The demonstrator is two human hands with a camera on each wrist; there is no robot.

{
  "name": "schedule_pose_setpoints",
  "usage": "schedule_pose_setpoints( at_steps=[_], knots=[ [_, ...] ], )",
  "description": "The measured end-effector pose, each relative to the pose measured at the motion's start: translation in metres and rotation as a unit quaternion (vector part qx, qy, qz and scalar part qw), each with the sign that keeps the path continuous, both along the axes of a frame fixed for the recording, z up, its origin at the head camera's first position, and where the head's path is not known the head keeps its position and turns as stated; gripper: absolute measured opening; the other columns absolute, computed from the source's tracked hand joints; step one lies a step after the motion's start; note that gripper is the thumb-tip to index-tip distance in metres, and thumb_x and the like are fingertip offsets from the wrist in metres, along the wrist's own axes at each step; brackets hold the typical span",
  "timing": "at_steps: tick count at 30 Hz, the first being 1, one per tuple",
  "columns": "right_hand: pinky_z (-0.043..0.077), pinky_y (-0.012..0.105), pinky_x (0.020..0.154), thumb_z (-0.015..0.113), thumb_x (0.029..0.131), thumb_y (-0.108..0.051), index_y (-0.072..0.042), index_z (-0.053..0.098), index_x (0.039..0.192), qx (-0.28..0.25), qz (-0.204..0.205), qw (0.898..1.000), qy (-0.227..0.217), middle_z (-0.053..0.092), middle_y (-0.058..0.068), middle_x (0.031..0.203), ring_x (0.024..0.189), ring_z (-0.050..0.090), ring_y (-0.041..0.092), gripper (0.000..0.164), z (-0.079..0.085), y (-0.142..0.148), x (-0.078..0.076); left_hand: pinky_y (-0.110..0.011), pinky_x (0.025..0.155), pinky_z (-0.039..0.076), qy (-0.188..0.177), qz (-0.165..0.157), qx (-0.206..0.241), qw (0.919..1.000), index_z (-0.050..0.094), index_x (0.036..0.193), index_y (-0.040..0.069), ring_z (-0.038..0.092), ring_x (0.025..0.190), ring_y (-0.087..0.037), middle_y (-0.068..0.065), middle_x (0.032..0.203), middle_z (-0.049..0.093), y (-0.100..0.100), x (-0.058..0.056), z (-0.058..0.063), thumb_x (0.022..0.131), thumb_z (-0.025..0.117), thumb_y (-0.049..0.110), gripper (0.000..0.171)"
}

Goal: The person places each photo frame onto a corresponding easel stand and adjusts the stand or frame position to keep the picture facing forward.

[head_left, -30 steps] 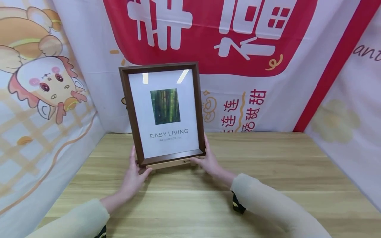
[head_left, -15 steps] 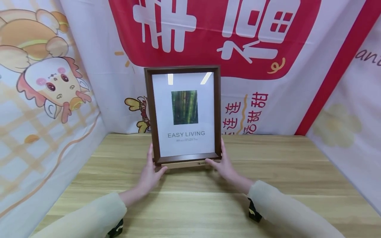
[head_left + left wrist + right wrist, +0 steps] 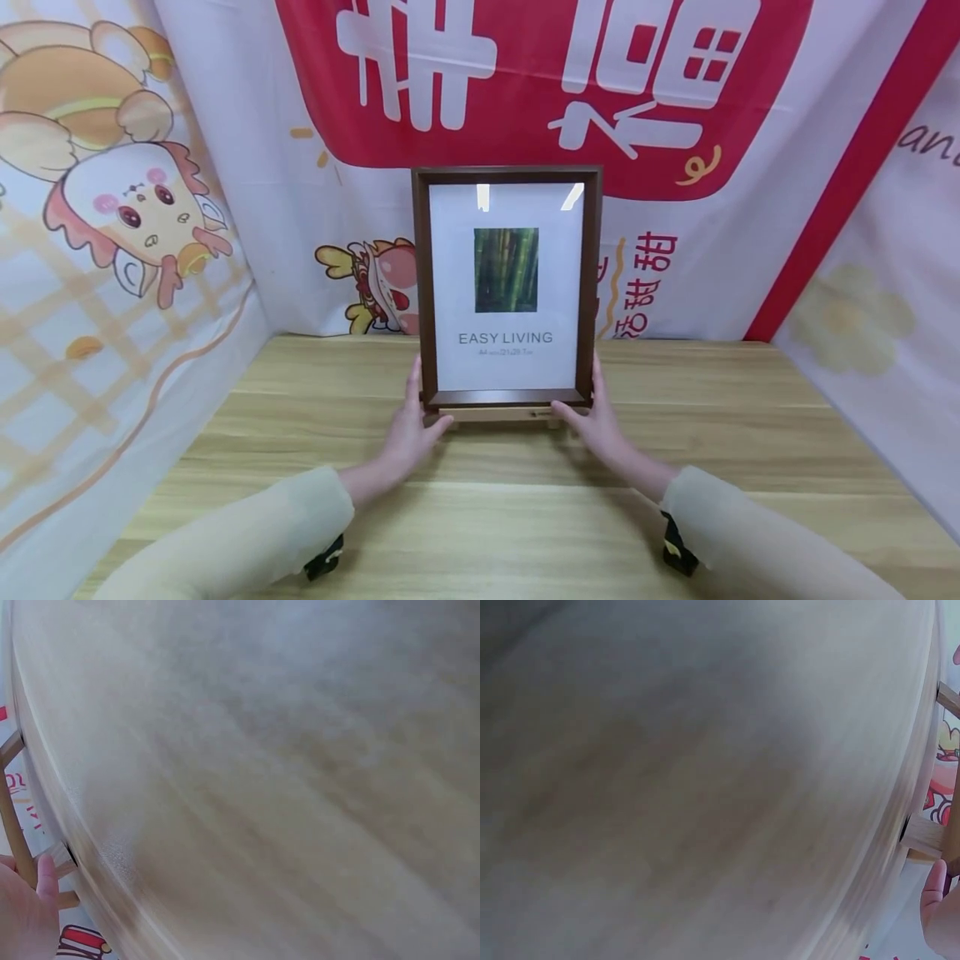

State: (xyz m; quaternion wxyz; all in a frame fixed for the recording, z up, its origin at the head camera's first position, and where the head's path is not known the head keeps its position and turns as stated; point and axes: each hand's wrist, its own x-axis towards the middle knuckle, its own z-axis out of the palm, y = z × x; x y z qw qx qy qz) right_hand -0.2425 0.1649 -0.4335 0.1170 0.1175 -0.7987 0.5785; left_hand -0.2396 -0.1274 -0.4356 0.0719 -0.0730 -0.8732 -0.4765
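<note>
A brown picture frame (image 3: 506, 367) stands upright, its white sheet bearing a small bamboo photo and the words "EASY LIVING". Below its bottom edge shows the light wooden ledge of an easel (image 3: 495, 414). My left hand (image 3: 405, 437) grips the lower left corner, with the thumb at the ledge and the fingers along the side. At the lower right corner, my right hand (image 3: 603, 433) holds on the same way. In the left wrist view, the left thumb (image 3: 48, 879) lies by the easel's wooden bars. The right wrist view has the right thumb (image 3: 934, 879) beside an easel foot (image 3: 922, 834).
Beneath everything is a wood-grain table (image 3: 480, 517). A printed cloth with a large red panel (image 3: 525, 108) hangs behind it. More cloth covers both sides, the left one showing a cartoon animal (image 3: 142, 208).
Both hands have carried the frame and easel to the right. The frame, tilted a second ago, now stands straight and faces forward. More of the cartoon on the back cloth shows at its left.
</note>
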Motion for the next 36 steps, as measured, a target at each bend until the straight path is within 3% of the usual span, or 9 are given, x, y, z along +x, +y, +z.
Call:
schedule_pose_setpoints(
  at_steps=[10,16,23,30,36],
  knots=[
    [0.028,0.049,0.112,0.076,0.078,0.007,-0.029,-0.010,0.156,0.011,-0.011,0.999,-0.031,0.019,0.019,0.157,0.135,0.032,0.041,0.121,-0.002,0.008,0.000,-0.039,0.078,0.058,-0.001,-0.016,0.019,0.9997,-0.013,0.147,0.055,0.056,0.115,-0.045,-0.024,0.142,0.045,0.004,-0.003,0.000,0.086,0.074,0.009,0.116],
    [0.024,0.050,0.114,0.076,0.078,0.007,-0.032,-0.010,0.155,0.020,-0.017,0.999,-0.028,0.018,0.018,0.158,0.137,0.030,0.040,0.122,-0.004,0.011,0.001,-0.042,0.086,0.055,-0.001,-0.020,0.018,0.9996,-0.013,0.148,0.053,0.056,0.115,-0.043,-0.023,0.143,0.045,0.008,-0.005,-0.001,0.086,0.074,0.009,0.115],
    [0.018,0.049,0.116,0.076,0.080,0.004,-0.028,-0.012,0.155,0.032,-0.016,0.999,-0.022,0.014,0.016,0.160,0.139,0.026,0.040,0.121,-0.004,0.012,0.000,-0.035,0.075,0.058,-0.012,-0.021,0.034,0.9991,-0.012,0.147,0.056,0.053,0.117,-0.045,-0.023,0.145,0.042,0.008,-0.006,-0.001,0.087,0.074,0.009,0.115],
    [0.017,0.050,0.116,0.076,0.080,0.004,-0.027,-0.013,0.155,0.036,-0.015,0.999,-0.030,0.013,0.017,0.160,0.139,0.025,0.041,0.120,-0.004,0.011,0.001,-0.035,0.078,0.058,-0.018,-0.022,0.042,0.9987,-0.012,0.146,0.058,0.052,0.119,-0.045,-0.024,0.148,0.037,0.007,-0.004,-0.001,0.085,0.074,0.008,0.116],
    [0.016,0.049,0.116,0.076,0.080,0.004,-0.031,-0.015,0.154,0.040,-0.011,0.999,-0.025,0.011,0.017,0.160,0.140,0.024,0.041,0.123,-0.004,0.011,0.001,-0.031,0.072,0.059,-0.021,-0.019,0.044,0.9986,-0.012,0.145,0.059,0.052,0.119,-0.045,-0.024,0.148,0.038,0.006,-0.004,-0.001,0.086,0.074,0.009,0.116]
  ],
)
